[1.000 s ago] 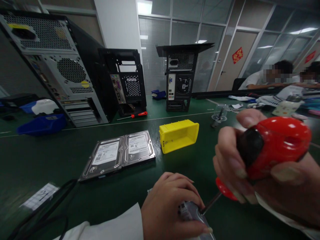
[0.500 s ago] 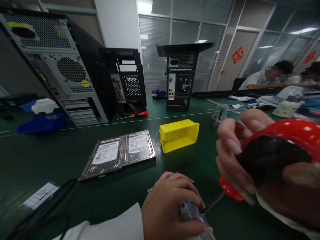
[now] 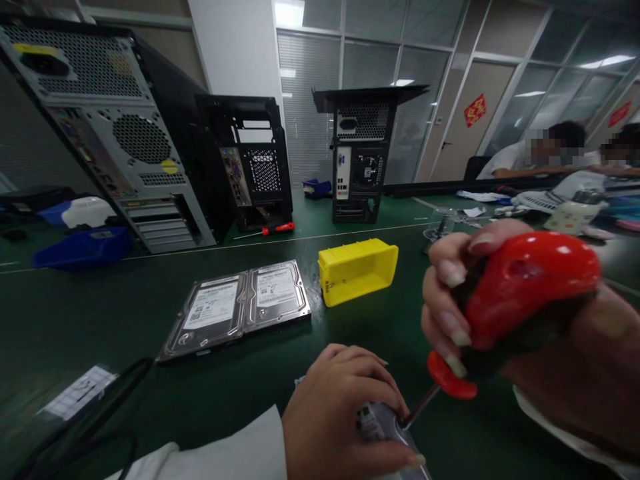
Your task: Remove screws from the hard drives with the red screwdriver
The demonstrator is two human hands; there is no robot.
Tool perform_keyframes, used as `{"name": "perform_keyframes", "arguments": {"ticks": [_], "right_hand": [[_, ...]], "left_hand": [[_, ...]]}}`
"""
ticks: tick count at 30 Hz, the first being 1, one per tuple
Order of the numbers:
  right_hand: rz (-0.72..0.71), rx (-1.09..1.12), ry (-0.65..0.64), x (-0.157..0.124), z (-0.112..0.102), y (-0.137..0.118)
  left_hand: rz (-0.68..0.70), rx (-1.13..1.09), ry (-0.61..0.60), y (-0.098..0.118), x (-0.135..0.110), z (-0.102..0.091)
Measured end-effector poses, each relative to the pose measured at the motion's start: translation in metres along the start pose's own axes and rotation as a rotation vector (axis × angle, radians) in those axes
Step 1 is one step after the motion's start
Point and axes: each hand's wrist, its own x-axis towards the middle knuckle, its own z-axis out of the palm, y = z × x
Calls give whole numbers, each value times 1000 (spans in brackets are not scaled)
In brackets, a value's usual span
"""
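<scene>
My left hand (image 3: 340, 403) is closed over a silver hard drive (image 3: 395, 433) at the bottom middle, hiding most of it. My right hand (image 3: 445, 313) is wrapped round the red and black handle of a screwdriver (image 3: 533, 293). Its metal shaft slants down to the left, and the tip meets the hard drive beside my left fingertips. A screw under the tip cannot be made out. Two more hard drives, a left one (image 3: 213, 308) and a right one (image 3: 276, 288), lie side by side with labels up.
Beyond my hands a yellow bin (image 3: 357, 250) rests on its side. Computer cases (image 3: 155, 153) stand at the back, with a second screwdriver (image 3: 280, 229) before them. A black cable (image 3: 107, 400) and a label (image 3: 77, 393) lie at left. People sit at far right.
My right hand has twisted the screwdriver handle, so its red side now faces me more, and has shifted slightly left. My left hand and the hard drive stay where they were.
</scene>
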Motion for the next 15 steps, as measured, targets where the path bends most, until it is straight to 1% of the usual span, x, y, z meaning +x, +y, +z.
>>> {"name": "perform_keyframes", "arguments": {"ticks": [4,6,8,11,13,15], "right_hand": [[-1,64,55,5,5,2],[-12,84,40,7,4,2],[-45,72,-3,8,4,3],[-102,52,-30,7,4,6],[-135,68,0,6,6,9],[-106,45,70,6,6,12]], "left_hand": [[0,-2,6,-1,-1,1],[18,-14,35,-3,-1,2],[30,-27,58,-3,-2,3],[19,-29,47,-3,-2,4],[11,-20,26,-4,-2,4],[11,-15,20,-4,-1,4]]}}
